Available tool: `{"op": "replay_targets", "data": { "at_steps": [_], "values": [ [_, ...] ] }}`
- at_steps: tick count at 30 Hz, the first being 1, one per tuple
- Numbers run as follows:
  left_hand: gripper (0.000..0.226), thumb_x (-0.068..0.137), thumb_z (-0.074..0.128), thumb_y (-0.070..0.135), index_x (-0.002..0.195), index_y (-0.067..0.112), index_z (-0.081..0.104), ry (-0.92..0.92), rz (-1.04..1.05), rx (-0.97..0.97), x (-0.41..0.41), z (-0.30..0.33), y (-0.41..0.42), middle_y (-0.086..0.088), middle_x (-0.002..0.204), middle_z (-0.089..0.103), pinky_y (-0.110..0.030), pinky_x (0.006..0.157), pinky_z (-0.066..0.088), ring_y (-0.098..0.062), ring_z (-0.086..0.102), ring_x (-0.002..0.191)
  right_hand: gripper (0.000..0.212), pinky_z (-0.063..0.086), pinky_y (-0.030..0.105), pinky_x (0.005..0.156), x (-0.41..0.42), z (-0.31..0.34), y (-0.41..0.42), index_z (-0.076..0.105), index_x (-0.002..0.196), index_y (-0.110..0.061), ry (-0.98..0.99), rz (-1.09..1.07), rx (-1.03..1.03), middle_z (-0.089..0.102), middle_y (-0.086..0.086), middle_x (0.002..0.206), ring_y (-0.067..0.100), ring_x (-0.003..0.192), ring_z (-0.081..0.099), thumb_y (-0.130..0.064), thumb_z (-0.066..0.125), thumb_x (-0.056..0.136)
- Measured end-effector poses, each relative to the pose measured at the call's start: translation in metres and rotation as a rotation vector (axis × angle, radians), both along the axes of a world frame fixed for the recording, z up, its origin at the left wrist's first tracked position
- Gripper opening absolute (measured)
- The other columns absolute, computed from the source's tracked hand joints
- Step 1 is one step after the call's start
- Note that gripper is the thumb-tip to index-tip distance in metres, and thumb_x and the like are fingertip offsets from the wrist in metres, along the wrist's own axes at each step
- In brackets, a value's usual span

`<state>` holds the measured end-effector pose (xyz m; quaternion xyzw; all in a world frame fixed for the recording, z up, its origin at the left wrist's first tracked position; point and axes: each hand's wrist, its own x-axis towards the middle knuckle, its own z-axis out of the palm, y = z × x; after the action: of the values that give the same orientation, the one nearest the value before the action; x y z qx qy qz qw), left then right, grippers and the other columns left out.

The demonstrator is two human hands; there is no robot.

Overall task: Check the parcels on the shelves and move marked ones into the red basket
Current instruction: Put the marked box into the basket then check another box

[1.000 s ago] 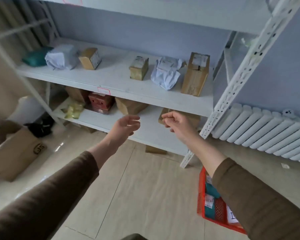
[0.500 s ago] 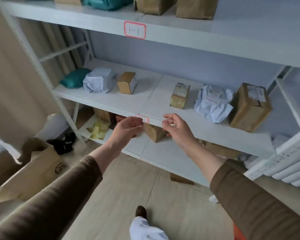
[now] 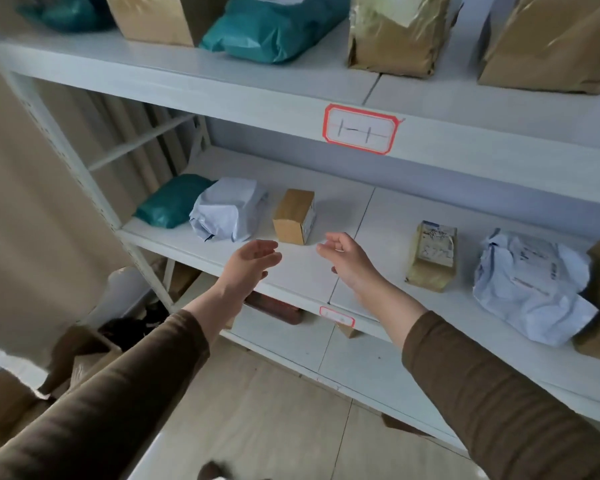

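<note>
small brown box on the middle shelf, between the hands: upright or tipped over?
Upright. The small brown box stands on its end on the middle shelf, taller than wide, apart from the white bag beside it. Neither hand touches it.

A white metal shelf unit [image 3: 257, 98] carries the parcels on its boards. Take the small brown box [image 3: 294, 215] on the middle shelf [image 3: 378, 216] as landmark. Just left of it lies a white crumpled bag [image 3: 227, 213], and beyond that a teal bag [image 3: 172, 200] at the shelf's end. Well to the box's right stands a taped tan packet [image 3: 432, 256], then a larger white bag [image 3: 530, 285]. On the board above sit teal bags and brown parcels. Below, a dark red item [image 3: 274, 308] shows.
</note>
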<state>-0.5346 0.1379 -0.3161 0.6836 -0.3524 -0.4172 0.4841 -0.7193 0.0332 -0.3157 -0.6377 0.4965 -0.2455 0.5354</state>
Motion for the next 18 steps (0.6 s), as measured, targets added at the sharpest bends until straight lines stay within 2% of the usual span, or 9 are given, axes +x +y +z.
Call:
{"op": "replay_targets", "data": {
  "at_steps": [6,10,13,15,16,18],
  "values": [
    [0.056,0.098,0.071,0.019,0.150,0.015,0.051,0.031,-0.110,0.075,0.068,-0.027,-0.093,-0.010,0.151,0.052,-0.041,0.119,0.037,-0.030,0.050,0.139,0.058,0.042,0.047,0.117,0.065,-0.024,-0.057,0.048,0.149,-0.013,0.038,-0.145,0.091,0.055,0.005,0.150,0.022,0.135,0.053,-0.038,0.065,0.100],
    [0.069,0.100,0.068,0.019,0.161,0.015,0.034,0.087,-0.174,0.141,0.100,-0.039,-0.150,-0.009,0.161,0.040,-0.033,0.112,0.030,-0.031,0.039,0.148,0.059,0.042,0.047,0.116,0.107,-0.036,-0.088,0.042,0.152,-0.015,0.063,-0.243,0.149,0.051,0.007,0.148,0.022,0.127,0.051,-0.039,0.061,0.102],
    [0.073,0.105,0.062,0.025,0.165,0.016,0.023,0.138,-0.249,0.213,0.115,-0.049,-0.187,-0.009,0.165,0.036,-0.039,0.122,0.026,-0.031,0.036,0.151,0.066,0.038,0.045,0.119,0.132,-0.046,-0.107,0.031,0.160,-0.019,0.051,-0.325,0.216,0.044,0.009,0.157,0.027,0.140,0.046,-0.040,0.058,0.104],
    [0.068,0.106,0.059,0.029,0.164,0.019,0.026,0.189,-0.290,0.263,0.120,-0.059,-0.206,-0.005,0.161,0.043,-0.042,0.124,0.028,-0.031,0.042,0.147,0.068,0.036,0.043,0.119,0.144,-0.049,-0.112,0.022,0.164,-0.020,-0.003,-0.372,0.293,0.034,0.007,0.166,0.028,0.148,0.039,-0.038,0.054,0.107],
    [0.061,0.106,0.057,0.031,0.161,0.021,0.033,0.222,-0.309,0.279,0.122,-0.067,-0.216,-0.005,0.158,0.048,-0.044,0.125,0.030,-0.030,0.047,0.143,0.067,0.034,0.044,0.120,0.148,-0.050,-0.113,0.020,0.165,-0.020,-0.029,-0.388,0.329,0.030,0.006,0.168,0.027,0.151,0.036,-0.037,0.052,0.108],
    [0.042,0.107,0.053,0.032,0.148,0.022,0.047,0.237,-0.353,0.291,0.124,-0.080,-0.228,-0.005,0.145,0.059,-0.046,0.120,0.037,-0.028,0.055,0.133,0.058,0.035,0.044,0.118,0.155,-0.049,-0.112,0.027,0.163,-0.022,-0.060,-0.402,0.368,0.035,0.004,0.166,0.026,0.149,0.038,-0.036,0.047,0.110]
  ]
}}
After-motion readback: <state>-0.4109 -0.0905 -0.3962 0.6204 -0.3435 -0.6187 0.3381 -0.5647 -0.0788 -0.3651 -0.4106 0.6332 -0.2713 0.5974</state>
